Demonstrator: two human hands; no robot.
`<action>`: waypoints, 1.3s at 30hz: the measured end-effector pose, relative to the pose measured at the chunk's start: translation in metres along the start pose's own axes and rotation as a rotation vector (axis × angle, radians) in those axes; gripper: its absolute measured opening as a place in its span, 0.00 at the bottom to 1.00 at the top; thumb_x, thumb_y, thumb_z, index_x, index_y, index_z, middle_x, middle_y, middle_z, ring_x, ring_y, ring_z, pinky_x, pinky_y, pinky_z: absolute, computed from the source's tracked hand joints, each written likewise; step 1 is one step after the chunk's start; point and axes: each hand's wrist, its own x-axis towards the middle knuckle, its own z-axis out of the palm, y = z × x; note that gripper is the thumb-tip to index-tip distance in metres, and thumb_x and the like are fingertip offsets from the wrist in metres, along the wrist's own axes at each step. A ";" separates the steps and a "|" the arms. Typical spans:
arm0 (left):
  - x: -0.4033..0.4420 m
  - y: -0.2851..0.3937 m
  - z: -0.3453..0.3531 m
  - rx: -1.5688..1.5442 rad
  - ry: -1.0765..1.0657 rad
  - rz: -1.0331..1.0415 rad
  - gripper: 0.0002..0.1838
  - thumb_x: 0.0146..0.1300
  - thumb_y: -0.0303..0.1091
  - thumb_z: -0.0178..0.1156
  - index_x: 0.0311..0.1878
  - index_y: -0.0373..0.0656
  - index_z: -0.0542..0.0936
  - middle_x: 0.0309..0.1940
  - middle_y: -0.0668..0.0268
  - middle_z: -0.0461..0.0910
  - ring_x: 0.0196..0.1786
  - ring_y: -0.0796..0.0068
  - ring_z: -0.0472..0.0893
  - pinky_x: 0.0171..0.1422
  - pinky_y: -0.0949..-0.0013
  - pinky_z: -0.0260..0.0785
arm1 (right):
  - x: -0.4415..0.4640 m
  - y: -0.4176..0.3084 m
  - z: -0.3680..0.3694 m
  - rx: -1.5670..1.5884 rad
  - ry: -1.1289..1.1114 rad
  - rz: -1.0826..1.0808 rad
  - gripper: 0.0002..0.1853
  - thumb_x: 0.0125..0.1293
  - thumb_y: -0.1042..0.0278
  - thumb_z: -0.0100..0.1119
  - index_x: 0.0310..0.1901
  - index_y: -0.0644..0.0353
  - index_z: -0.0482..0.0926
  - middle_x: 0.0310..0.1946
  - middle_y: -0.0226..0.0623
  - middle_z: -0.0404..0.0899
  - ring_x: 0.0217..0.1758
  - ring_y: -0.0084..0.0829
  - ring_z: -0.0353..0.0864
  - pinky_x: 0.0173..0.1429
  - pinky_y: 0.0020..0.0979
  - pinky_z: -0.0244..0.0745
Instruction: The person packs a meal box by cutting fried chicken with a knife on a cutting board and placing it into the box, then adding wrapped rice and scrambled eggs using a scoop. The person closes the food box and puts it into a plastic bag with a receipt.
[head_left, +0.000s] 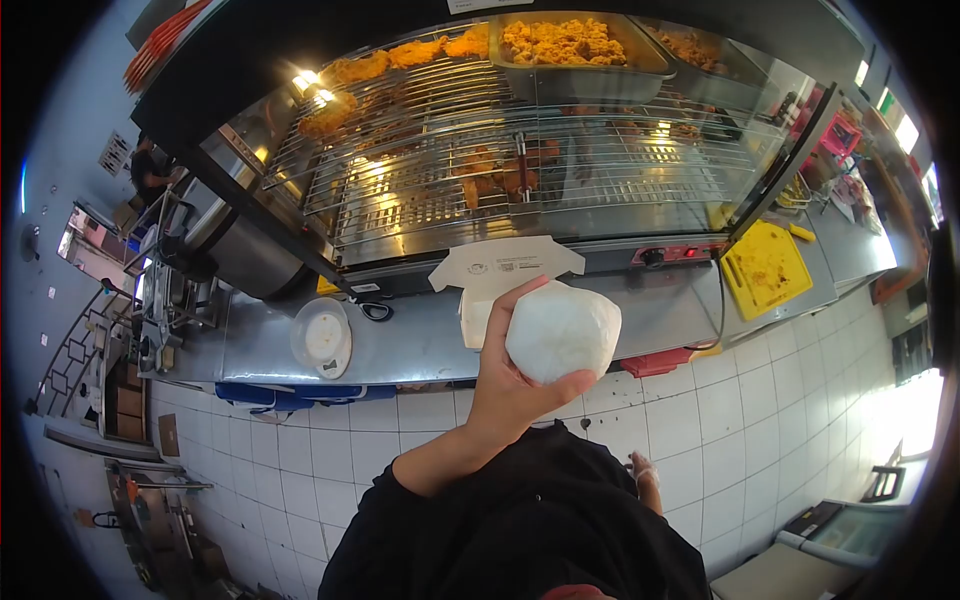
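Centrally, clasped a white rounded bundle (563, 332) in the left hand (507, 396).
Held it just right of the open carton (455, 268); had the right hand (645, 470) farther off, lower right, grip unclear.

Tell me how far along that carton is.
Done: the carton stands open on the counter. In hand: a rounded white bundle, held up in the left hand. Remaining, probably: placing it in the carton, then closing the raised lid.
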 end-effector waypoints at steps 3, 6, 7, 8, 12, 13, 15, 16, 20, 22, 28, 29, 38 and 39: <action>-0.001 -0.004 -0.004 -0.073 -0.014 0.011 0.45 0.47 0.26 0.72 0.67 0.45 0.58 0.56 0.63 0.68 0.60 0.71 0.71 0.63 0.65 0.68 | -0.013 0.017 -0.004 -0.115 0.011 0.054 0.28 0.68 0.50 0.42 0.56 0.66 0.74 0.51 0.44 0.78 0.47 0.35 0.82 0.49 0.38 0.76; -0.002 -0.010 -0.006 -0.097 -0.011 0.015 0.42 0.49 0.26 0.71 0.66 0.45 0.59 0.56 0.64 0.68 0.60 0.72 0.71 0.62 0.66 0.69 | -0.030 0.028 -0.006 -0.283 0.051 0.035 0.25 0.67 0.51 0.41 0.56 0.61 0.75 0.50 0.43 0.79 0.48 0.37 0.81 0.54 0.37 0.74; -0.002 -0.011 -0.006 -0.021 -0.009 0.040 0.41 0.49 0.26 0.70 0.66 0.45 0.59 0.56 0.64 0.68 0.60 0.72 0.71 0.62 0.66 0.69 | -0.033 0.028 -0.006 -0.279 0.053 0.037 0.25 0.67 0.51 0.41 0.56 0.61 0.75 0.50 0.43 0.79 0.48 0.37 0.81 0.54 0.37 0.74; -0.002 -0.011 -0.006 -0.021 -0.013 0.037 0.41 0.49 0.26 0.70 0.66 0.45 0.59 0.56 0.64 0.68 0.60 0.72 0.71 0.62 0.66 0.69 | -0.048 0.012 -0.004 -0.344 0.073 0.149 0.23 0.67 0.52 0.41 0.55 0.57 0.76 0.50 0.43 0.80 0.50 0.39 0.81 0.55 0.38 0.73; -0.001 -0.010 -0.004 -0.013 -0.024 0.023 0.40 0.50 0.26 0.69 0.65 0.46 0.60 0.56 0.64 0.67 0.59 0.72 0.71 0.62 0.67 0.68 | -0.037 0.037 0.005 -0.639 0.060 0.056 0.18 0.67 0.55 0.41 0.50 0.51 0.77 0.50 0.43 0.79 0.53 0.46 0.78 0.56 0.42 0.72; -0.002 -0.010 -0.003 -0.022 -0.025 0.020 0.40 0.50 0.26 0.69 0.65 0.46 0.60 0.56 0.64 0.67 0.60 0.73 0.70 0.62 0.67 0.68 | -0.033 0.043 0.006 -0.636 0.062 0.060 0.18 0.67 0.55 0.41 0.50 0.51 0.77 0.50 0.43 0.79 0.53 0.46 0.78 0.56 0.42 0.72; -0.002 -0.011 -0.002 -0.013 -0.036 0.031 0.39 0.50 0.25 0.68 0.65 0.46 0.60 0.56 0.64 0.67 0.60 0.73 0.70 0.63 0.67 0.67 | -0.034 0.040 0.008 -0.604 0.055 0.066 0.16 0.67 0.56 0.42 0.49 0.52 0.76 0.50 0.43 0.79 0.54 0.47 0.78 0.56 0.43 0.72; -0.002 -0.011 -0.002 -0.002 -0.045 0.047 0.38 0.51 0.24 0.67 0.65 0.45 0.61 0.56 0.64 0.67 0.61 0.73 0.69 0.63 0.66 0.67 | -0.036 0.039 0.010 -0.592 0.052 0.068 0.16 0.68 0.57 0.42 0.48 0.53 0.76 0.49 0.43 0.79 0.54 0.47 0.77 0.56 0.44 0.72; -0.002 -0.012 -0.004 -0.221 -0.064 -0.017 0.36 0.54 0.24 0.64 0.65 0.45 0.60 0.57 0.63 0.67 0.61 0.73 0.69 0.64 0.67 0.66 | -0.025 0.050 0.011 -0.494 0.085 0.026 0.15 0.68 0.58 0.42 0.49 0.52 0.76 0.50 0.43 0.79 0.55 0.46 0.77 0.56 0.44 0.72; -0.002 -0.012 -0.003 0.004 -0.036 0.040 0.35 0.55 0.24 0.62 0.66 0.44 0.60 0.57 0.64 0.67 0.60 0.74 0.69 0.64 0.67 0.65 | -0.018 0.057 0.009 -0.559 0.056 -0.014 0.15 0.68 0.58 0.42 0.49 0.52 0.76 0.50 0.44 0.78 0.56 0.46 0.76 0.56 0.44 0.71; -0.005 -0.011 -0.004 0.020 -0.040 0.046 0.34 0.56 0.23 0.61 0.66 0.44 0.60 0.56 0.64 0.67 0.59 0.75 0.69 0.63 0.68 0.65 | -0.007 0.080 0.008 -0.609 0.108 -0.059 0.15 0.67 0.58 0.44 0.50 0.51 0.75 0.51 0.44 0.78 0.55 0.48 0.76 0.56 0.44 0.71; -0.006 -0.011 -0.006 0.019 -0.038 0.047 0.34 0.56 0.23 0.61 0.66 0.44 0.60 0.56 0.64 0.67 0.59 0.75 0.69 0.63 0.68 0.65 | -0.003 0.081 0.008 -0.567 0.069 -0.058 0.14 0.67 0.59 0.46 0.50 0.51 0.75 0.51 0.43 0.78 0.55 0.48 0.76 0.56 0.44 0.71; -0.010 -0.007 -0.013 -0.052 -0.054 0.056 0.24 0.68 0.32 0.54 0.66 0.43 0.61 0.55 0.66 0.68 0.57 0.79 0.69 0.62 0.72 0.62 | -0.020 0.043 0.011 -0.673 0.033 -0.081 0.14 0.64 0.61 0.55 0.50 0.51 0.74 0.52 0.41 0.78 0.56 0.47 0.76 0.56 0.43 0.72; -0.011 -0.007 -0.014 -0.057 -0.060 0.062 0.24 0.69 0.32 0.53 0.66 0.43 0.61 0.54 0.66 0.68 0.57 0.79 0.69 0.61 0.73 0.62 | -0.032 0.028 0.009 -0.701 0.042 -0.091 0.15 0.63 0.61 0.56 0.51 0.51 0.74 0.53 0.40 0.78 0.57 0.46 0.76 0.56 0.43 0.72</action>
